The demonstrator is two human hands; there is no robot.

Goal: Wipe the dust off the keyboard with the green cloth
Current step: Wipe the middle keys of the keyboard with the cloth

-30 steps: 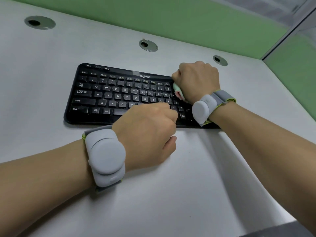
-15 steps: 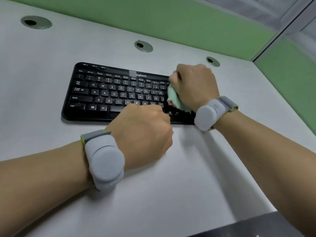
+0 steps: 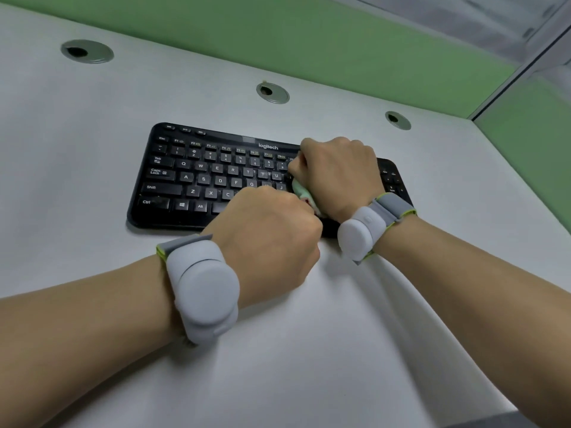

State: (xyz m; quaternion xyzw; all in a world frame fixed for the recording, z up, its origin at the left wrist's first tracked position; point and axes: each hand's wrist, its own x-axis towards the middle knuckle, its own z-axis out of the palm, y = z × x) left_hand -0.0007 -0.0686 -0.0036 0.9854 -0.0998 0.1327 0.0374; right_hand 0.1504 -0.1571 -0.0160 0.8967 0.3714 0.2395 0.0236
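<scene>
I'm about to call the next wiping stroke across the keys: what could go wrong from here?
1. The green cloth is bunched small inside the right hand, so knuckles may press keys instead of cloth wiping them.
2. The left hand is fisted at the keyboard's front edge, covering keys there; that patch may get skipped.
3. The keyboard lies loose on the smooth desk and may slide.

desk [image 3: 77,143] left of keyboard [image 3: 191,177]: bare | lower frame: bare | keyboard right half: blocked by both hands
</scene>
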